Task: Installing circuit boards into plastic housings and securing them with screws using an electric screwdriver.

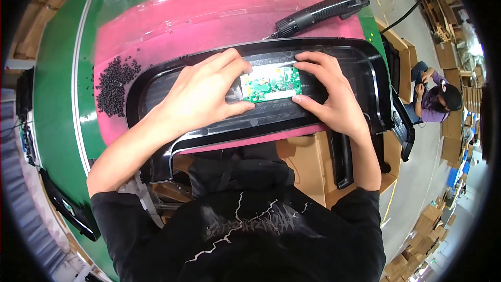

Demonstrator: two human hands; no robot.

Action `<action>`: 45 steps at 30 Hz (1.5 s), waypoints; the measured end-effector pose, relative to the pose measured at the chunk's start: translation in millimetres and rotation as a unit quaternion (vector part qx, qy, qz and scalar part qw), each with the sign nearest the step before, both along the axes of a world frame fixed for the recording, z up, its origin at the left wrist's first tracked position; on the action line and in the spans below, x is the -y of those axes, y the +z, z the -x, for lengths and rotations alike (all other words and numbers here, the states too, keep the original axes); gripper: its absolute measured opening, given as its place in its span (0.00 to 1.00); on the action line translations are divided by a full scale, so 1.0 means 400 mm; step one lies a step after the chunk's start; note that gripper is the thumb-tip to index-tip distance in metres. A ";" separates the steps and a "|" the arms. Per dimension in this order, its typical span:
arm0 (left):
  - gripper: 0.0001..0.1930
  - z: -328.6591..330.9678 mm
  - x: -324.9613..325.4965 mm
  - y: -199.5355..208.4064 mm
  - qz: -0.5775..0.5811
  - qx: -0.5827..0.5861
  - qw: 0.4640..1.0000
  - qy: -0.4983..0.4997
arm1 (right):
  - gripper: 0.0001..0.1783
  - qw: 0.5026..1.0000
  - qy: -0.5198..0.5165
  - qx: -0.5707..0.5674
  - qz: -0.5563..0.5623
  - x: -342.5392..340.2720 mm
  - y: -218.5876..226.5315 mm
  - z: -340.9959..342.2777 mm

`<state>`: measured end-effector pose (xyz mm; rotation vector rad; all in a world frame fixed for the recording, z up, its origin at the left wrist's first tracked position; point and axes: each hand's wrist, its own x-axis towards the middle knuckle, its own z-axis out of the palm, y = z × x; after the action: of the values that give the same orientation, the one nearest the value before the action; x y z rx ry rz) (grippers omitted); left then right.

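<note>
Both my hands hold a green circuit board [271,84] by its two short ends, over the inside of a long black plastic housing [360,81]. My left hand [201,94] grips the left end, thumb at the near corner and fingers at the far one. At the other end my right hand [331,91] pinches the board in the same way. Whether the board rests on the housing floor or is held just above it, I cannot tell. The housing lies open side up on a pink mat [209,8].
A black electric screwdriver [323,13] lies beyond the housing, its cable running off right. Left of the housing is a pile of small black screws [115,84]. Cardboard boxes [305,164] stand below the table edge. A person in purple [436,99] sits at the far right.
</note>
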<state>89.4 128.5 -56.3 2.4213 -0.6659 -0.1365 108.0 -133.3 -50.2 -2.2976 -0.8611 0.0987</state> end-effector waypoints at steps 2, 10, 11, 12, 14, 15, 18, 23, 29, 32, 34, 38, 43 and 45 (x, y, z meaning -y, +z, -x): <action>0.24 -0.001 0.004 -0.002 -0.002 -0.004 1.000 0.000 | 0.26 1.000 -0.004 0.006 0.013 0.001 0.000 -0.002; 0.24 -0.006 -0.005 -0.017 0.011 0.023 1.000 -0.016 | 0.27 1.000 -0.014 0.002 0.022 -0.008 -0.003 0.000; 0.24 -0.009 -0.006 -0.018 0.013 0.022 1.000 -0.014 | 0.27 1.000 -0.014 0.000 0.022 -0.009 -0.003 -0.002; 0.25 -0.007 -0.014 -0.014 0.007 0.022 1.000 -0.018 | 0.27 1.000 -0.009 0.002 0.019 -0.017 -0.002 -0.002; 0.25 -0.004 -0.031 -0.010 -0.003 0.024 1.000 -0.015 | 0.27 1.000 -0.016 0.004 0.023 -0.034 -0.002 -0.002; 0.26 -0.008 -0.035 -0.011 -0.003 0.031 0.999 -0.024 | 0.27 0.999 -0.018 0.005 0.031 -0.039 0.002 -0.005; 0.28 -0.015 -0.057 -0.017 0.015 0.052 0.997 -0.046 | 0.29 0.999 -0.023 0.002 0.044 -0.055 0.010 -0.013; 0.17 -0.003 -0.168 0.079 0.082 0.071 0.992 0.061 | 0.32 0.982 -0.184 -0.007 -0.048 -0.032 0.045 -0.017; 0.13 0.019 -0.393 0.023 -0.063 0.140 0.961 0.230 | 0.21 0.854 -0.365 -0.014 -0.370 0.183 0.031 -0.274; 0.16 0.015 -0.424 -0.034 -0.068 0.130 0.976 0.158 | 0.12 0.809 -0.281 -0.308 -0.414 0.233 0.033 -0.395; 0.19 0.017 -0.416 -0.048 -0.073 0.100 0.976 0.178 | 0.06 0.778 -0.255 -0.441 -0.369 0.079 0.088 -0.378; 0.16 -0.007 -0.423 -0.057 -0.070 0.093 0.976 0.186 | 0.14 0.780 -0.216 -0.279 -0.517 -0.059 0.063 -0.401; 0.11 -0.037 -0.418 -0.061 -0.083 0.099 0.973 0.194 | 0.17 0.784 -0.150 -0.322 -0.509 -0.217 0.040 -0.331; 0.10 -0.053 -0.422 -0.056 -0.142 0.087 0.966 0.197 | 0.18 0.752 -0.155 -0.359 -0.530 -0.222 0.051 -0.321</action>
<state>110.6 297.3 -78.6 2.8146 -0.2356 0.1570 236.3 -44.4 -29.9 -1.1016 -0.0233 0.2480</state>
